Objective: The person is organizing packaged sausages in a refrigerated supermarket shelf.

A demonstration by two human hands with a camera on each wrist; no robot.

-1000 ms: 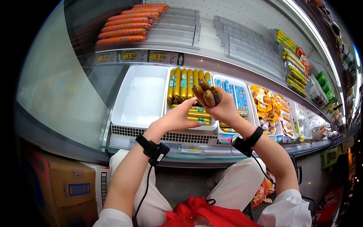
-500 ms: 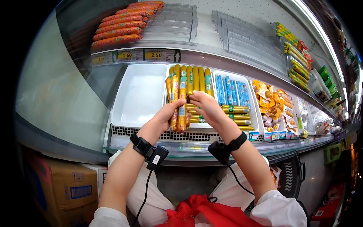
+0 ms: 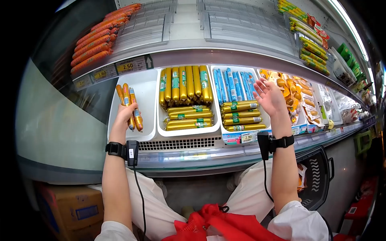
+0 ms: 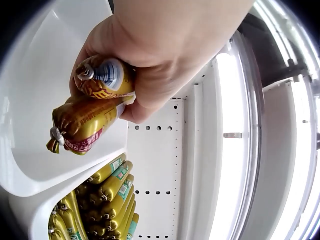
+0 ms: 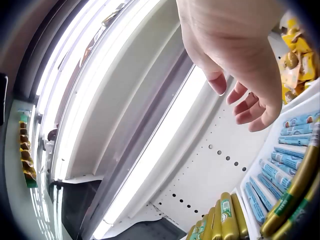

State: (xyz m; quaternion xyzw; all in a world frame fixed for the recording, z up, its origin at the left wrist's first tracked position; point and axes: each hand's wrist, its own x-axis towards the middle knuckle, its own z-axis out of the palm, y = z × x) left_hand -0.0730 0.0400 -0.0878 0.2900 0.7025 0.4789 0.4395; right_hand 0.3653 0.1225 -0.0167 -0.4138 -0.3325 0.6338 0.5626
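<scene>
My left hand (image 3: 124,114) grips a small bunch of gold-and-orange wrapped sausages (image 3: 138,119) over the white tray (image 3: 149,94) at the left. In the left wrist view, two knotted sausage ends (image 4: 80,122) stick out from between thumb and fingers. My right hand (image 3: 272,99) holds nothing. Its fingers are spread and loosely bent, palm turned up, above the right side of the tray of blue-wrapped sausages (image 3: 231,83). Between the hands, gold sausages (image 3: 183,84) with green labels fill a middle tray, some upright in rows, others laid crosswise in front.
More gold sausages (image 3: 241,116) lie across the front of the blue-sausage tray. Orange snack packs (image 3: 287,86) sit further right. An upper shelf edge (image 3: 181,59) overhangs the trays, with red-orange sausages (image 3: 92,50) at its left. A cardboard box (image 3: 76,209) stands low at left.
The bunch of sausages passed from my right hand to my left, which has carried it left from the middle tray to the left tray. My right hand has drawn away to the right.
</scene>
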